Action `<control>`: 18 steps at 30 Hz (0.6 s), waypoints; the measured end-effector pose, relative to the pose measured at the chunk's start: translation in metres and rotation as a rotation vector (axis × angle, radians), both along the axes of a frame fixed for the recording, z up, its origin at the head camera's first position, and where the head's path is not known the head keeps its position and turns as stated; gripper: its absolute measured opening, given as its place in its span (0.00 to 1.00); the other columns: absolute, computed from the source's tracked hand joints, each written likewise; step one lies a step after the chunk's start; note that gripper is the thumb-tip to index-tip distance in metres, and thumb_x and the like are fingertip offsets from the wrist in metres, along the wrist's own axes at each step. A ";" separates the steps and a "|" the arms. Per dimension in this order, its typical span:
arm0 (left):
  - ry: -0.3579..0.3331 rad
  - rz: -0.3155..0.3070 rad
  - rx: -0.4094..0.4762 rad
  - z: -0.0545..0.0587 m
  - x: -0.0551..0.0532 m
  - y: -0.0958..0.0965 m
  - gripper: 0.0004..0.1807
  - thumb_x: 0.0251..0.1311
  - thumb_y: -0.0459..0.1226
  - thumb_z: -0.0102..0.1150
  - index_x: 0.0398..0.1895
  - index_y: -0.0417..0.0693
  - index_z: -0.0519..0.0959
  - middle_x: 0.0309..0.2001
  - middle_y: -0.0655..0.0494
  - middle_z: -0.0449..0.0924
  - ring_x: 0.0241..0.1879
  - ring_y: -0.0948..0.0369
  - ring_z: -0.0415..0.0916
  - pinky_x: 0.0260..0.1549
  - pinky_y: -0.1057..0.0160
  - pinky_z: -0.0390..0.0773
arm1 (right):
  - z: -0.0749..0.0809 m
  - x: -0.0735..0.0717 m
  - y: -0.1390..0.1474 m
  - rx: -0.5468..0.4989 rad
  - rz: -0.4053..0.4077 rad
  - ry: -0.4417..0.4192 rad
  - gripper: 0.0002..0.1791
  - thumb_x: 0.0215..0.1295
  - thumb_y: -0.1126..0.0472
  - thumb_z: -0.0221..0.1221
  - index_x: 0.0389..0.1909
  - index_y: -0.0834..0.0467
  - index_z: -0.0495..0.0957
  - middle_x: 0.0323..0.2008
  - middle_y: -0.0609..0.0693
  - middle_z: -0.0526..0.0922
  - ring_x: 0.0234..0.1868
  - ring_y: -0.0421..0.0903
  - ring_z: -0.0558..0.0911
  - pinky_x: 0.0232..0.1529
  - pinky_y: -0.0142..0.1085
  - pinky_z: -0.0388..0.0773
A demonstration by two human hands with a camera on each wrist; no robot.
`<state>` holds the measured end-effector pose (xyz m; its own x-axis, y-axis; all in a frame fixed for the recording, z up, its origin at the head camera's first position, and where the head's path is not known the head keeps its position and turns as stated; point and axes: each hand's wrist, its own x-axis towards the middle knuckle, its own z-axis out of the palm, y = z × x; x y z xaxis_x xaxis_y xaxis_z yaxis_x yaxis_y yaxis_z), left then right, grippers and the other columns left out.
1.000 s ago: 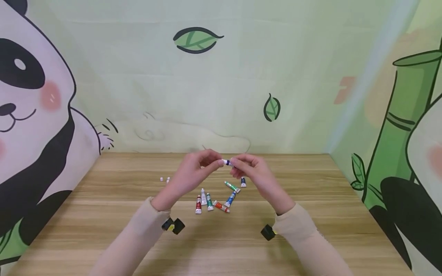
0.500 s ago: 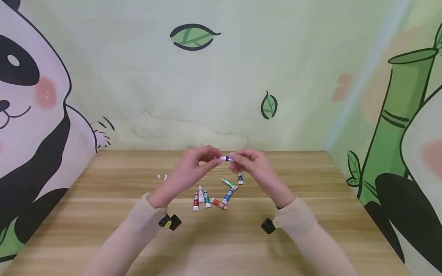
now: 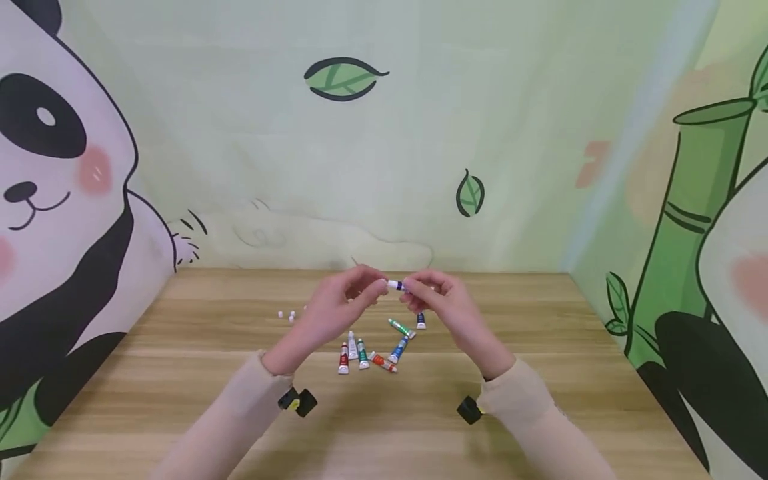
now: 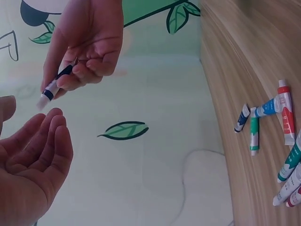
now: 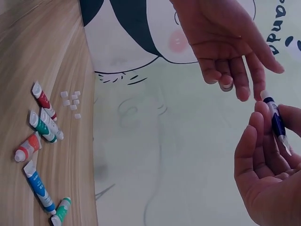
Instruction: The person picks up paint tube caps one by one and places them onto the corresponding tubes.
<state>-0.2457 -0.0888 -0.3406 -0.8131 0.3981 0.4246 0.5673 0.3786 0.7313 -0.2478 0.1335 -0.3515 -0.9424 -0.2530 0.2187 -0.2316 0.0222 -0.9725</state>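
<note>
My right hand (image 3: 441, 300) pinches a small paint tube (image 3: 397, 285) between thumb and fingers, above the far part of the table. In the right wrist view the tube (image 5: 277, 121) shows a dark blue body, a flat crimped end towards the palm and a small white tip pointing away. My left hand (image 3: 345, 303) is held facing that tip. In the left wrist view its fingers (image 4: 61, 141) are relaxed and spread from the thumb, just short of the tube's white end. The right wrist view has a left fingertip right at the tip, with the thumb apart.
On the wooden table (image 3: 372, 420) lie several paint tubes: red (image 3: 344, 358), white (image 3: 352, 345), teal (image 3: 363, 354), orange-red (image 3: 383, 362), blue (image 3: 399, 349), green (image 3: 402, 328) and navy (image 3: 421, 321). Several small white caps (image 5: 72, 101) sit to the left. A printed wall cloth (image 3: 384, 167) backs the table.
The left fingertips have drawn slightly back from the tube's white end, where they were touching it. The right hand keeps its pinch on the tube. The head view shifts a little.
</note>
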 end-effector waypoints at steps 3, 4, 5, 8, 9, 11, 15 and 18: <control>-0.063 0.009 0.018 -0.003 -0.002 -0.003 0.18 0.75 0.51 0.52 0.53 0.49 0.80 0.39 0.58 0.85 0.36 0.60 0.82 0.35 0.56 0.83 | -0.005 0.001 -0.001 0.006 -0.026 0.006 0.15 0.72 0.56 0.62 0.47 0.65 0.81 0.33 0.51 0.87 0.33 0.46 0.82 0.40 0.35 0.82; -0.079 0.015 0.021 -0.005 -0.002 -0.004 0.19 0.75 0.52 0.52 0.53 0.49 0.80 0.39 0.58 0.84 0.36 0.60 0.82 0.36 0.57 0.83 | -0.006 0.002 -0.002 0.011 -0.030 0.009 0.15 0.72 0.56 0.62 0.47 0.65 0.81 0.33 0.52 0.87 0.33 0.48 0.82 0.40 0.36 0.82; -0.093 0.018 0.025 -0.005 -0.003 -0.005 0.19 0.75 0.52 0.52 0.52 0.48 0.81 0.38 0.57 0.84 0.36 0.59 0.82 0.37 0.56 0.83 | -0.007 0.002 -0.002 0.018 -0.032 0.010 0.15 0.71 0.56 0.62 0.47 0.65 0.81 0.34 0.52 0.87 0.34 0.51 0.83 0.41 0.36 0.82; -0.130 0.023 0.009 -0.008 -0.003 -0.007 0.21 0.75 0.53 0.50 0.47 0.47 0.82 0.35 0.55 0.84 0.35 0.58 0.81 0.38 0.56 0.82 | -0.011 0.004 -0.004 0.050 -0.036 0.017 0.15 0.71 0.55 0.63 0.47 0.63 0.82 0.35 0.52 0.87 0.36 0.54 0.83 0.41 0.38 0.82; -0.142 0.025 -0.007 -0.008 -0.003 -0.008 0.21 0.75 0.54 0.49 0.44 0.48 0.82 0.33 0.55 0.83 0.34 0.58 0.80 0.37 0.56 0.82 | -0.012 0.005 -0.004 0.058 -0.035 0.024 0.14 0.71 0.55 0.63 0.47 0.62 0.82 0.36 0.52 0.87 0.36 0.54 0.83 0.41 0.38 0.82; -0.164 0.013 -0.034 -0.009 -0.004 -0.007 0.22 0.76 0.55 0.46 0.38 0.50 0.82 0.30 0.53 0.82 0.31 0.57 0.78 0.35 0.56 0.80 | -0.012 0.005 -0.005 0.071 -0.034 0.039 0.14 0.71 0.55 0.63 0.47 0.61 0.82 0.37 0.52 0.87 0.36 0.52 0.82 0.41 0.38 0.82; -0.209 -0.033 -0.050 -0.008 -0.007 -0.006 0.26 0.77 0.57 0.43 0.30 0.49 0.79 0.27 0.49 0.79 0.27 0.55 0.75 0.32 0.57 0.77 | -0.011 0.004 -0.007 0.083 -0.029 0.101 0.12 0.70 0.56 0.64 0.47 0.60 0.83 0.38 0.52 0.86 0.37 0.51 0.82 0.41 0.41 0.83; -0.234 -0.062 -0.028 -0.011 -0.007 -0.006 0.27 0.77 0.57 0.43 0.30 0.48 0.78 0.27 0.50 0.79 0.28 0.55 0.75 0.32 0.57 0.76 | -0.013 0.006 -0.008 0.092 -0.022 0.130 0.11 0.69 0.57 0.65 0.47 0.59 0.83 0.39 0.53 0.86 0.39 0.57 0.81 0.40 0.43 0.83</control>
<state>-0.2522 -0.0946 -0.3513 -0.8620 0.4588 0.2156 0.4060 0.3702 0.8355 -0.2423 0.1252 -0.3647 -0.9133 -0.2568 0.3162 -0.3540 0.1161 -0.9280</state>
